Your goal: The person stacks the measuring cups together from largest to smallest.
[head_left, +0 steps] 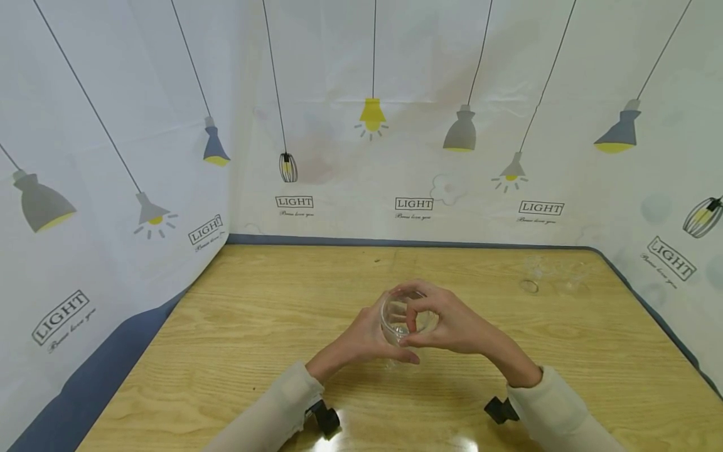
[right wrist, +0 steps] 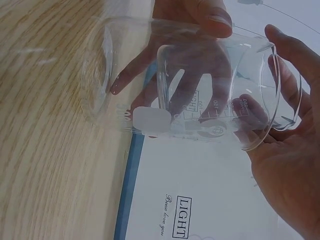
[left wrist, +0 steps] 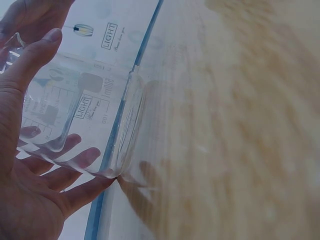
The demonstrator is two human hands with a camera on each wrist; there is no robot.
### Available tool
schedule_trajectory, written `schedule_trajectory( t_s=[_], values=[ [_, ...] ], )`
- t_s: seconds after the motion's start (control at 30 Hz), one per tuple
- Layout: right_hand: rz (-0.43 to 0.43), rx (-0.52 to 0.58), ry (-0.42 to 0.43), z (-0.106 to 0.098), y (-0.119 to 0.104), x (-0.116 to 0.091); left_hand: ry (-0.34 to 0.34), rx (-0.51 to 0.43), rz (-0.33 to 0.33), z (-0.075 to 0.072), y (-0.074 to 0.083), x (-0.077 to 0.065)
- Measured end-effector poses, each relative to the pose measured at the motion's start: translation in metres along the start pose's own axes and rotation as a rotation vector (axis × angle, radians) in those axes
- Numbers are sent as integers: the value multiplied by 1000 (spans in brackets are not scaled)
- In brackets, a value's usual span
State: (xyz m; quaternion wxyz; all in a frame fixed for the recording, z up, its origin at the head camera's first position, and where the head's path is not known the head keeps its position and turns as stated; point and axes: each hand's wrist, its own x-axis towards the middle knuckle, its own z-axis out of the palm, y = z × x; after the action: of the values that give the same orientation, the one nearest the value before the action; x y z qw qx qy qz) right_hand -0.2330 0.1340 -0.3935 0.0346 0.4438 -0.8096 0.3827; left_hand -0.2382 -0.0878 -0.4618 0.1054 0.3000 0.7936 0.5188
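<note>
Looking out on pale sheets (head_left: 333, 63) printed with hanging lamps, above smooth yellow-brown wood. Gripping the outer beaker (left wrist: 107, 117) with the left hand (head_left: 367, 336), wrapping curled fingers and thumb around the wide, cylindrical wall. Pinching the inner beaker (right wrist: 215, 95) at the lip with the right hand (head_left: 454, 323), curling finger and thumb together right there at the mouth. Seeing thin, clear glass on both, nested one in the other, showing printed markings, a whitish rounded patch and softly rounded bottom edges.

Pointing mouth-up, both of them, on an upright long axis, facing bases toward the wood. Nesting only partway, projecting past the outer rim at the top and stopping well above the outer base below. Sitting around the middle of the tabletop (head_left: 271, 314), though being unable to tell contact with the wood for certain.

Running fine grain across that surface, catching white glare near the bottom of the view. Spotting more clear glassware (head_left: 529, 286) at the back right, well apart from the hands. Wearing cream sleeves (head_left: 556, 408), with black mounts (head_left: 325, 419) at the wrists. Tracing a dark blue border (head_left: 361, 241) along the back edge, and reading boxed LIGHT lettering (head_left: 414, 204) just above.
</note>
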Motion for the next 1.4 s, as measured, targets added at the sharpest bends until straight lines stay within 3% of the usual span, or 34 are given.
schedule_trajectory(
  t_s=[1.4],
  values=[
    [-4, -13, 2, 0, 1, 0, -3, -9, 7, 0, 1, 0]
  ],
)
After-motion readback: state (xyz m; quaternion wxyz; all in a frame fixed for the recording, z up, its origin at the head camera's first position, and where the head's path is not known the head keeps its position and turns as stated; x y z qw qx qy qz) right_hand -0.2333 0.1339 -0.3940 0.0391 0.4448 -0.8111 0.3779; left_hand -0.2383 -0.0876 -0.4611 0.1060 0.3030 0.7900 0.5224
